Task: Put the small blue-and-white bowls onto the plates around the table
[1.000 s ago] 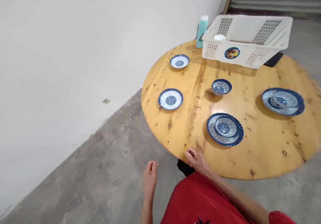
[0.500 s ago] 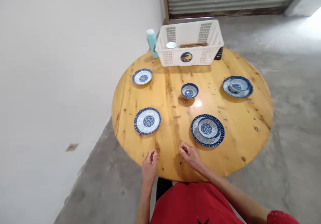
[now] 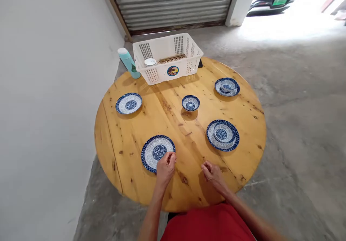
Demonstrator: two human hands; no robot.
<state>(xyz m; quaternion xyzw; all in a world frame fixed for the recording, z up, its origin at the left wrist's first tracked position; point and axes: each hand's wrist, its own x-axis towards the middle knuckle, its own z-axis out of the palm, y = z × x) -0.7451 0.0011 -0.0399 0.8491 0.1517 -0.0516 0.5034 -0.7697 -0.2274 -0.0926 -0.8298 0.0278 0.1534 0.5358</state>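
Observation:
My left hand (image 3: pixel 166 165) is loosely closed over the right edge of a blue-and-white plate (image 3: pixel 151 151), hiding part of its rim. I cannot tell whether it touches the plate. Its curled fingers show nothing between them. Closed as well, my right hand (image 3: pixel 213 174) hovers by the table's front, below a plate (image 3: pixel 223 146) that carries a patterned bowl (image 3: pixel 223 132). Another bowl (image 3: pixel 190 103) stands alone mid-table. A plate (image 3: pixel 129 103) lies at the far left, and a plate (image 3: pixel 217 86) with a bowl (image 3: pixel 227 86) in it sits at the far right.
At the back of the round wooden table (image 3: pixel 167 125) stands a white plastic basket (image 3: pixel 167 73) holding a white cup or bowl (image 3: pixel 150 62) and chopsticks (image 3: pixel 172 58). A light-blue bottle (image 3: pixel 129 63) is left of it. A white wall (image 3: pixel 48 89) rises at the left.
The view has swung to the right, bringing a parked car into sight. My left hand now overlaps the near-left plate. Both hands remain closed, and the dishes keep their places on the table.

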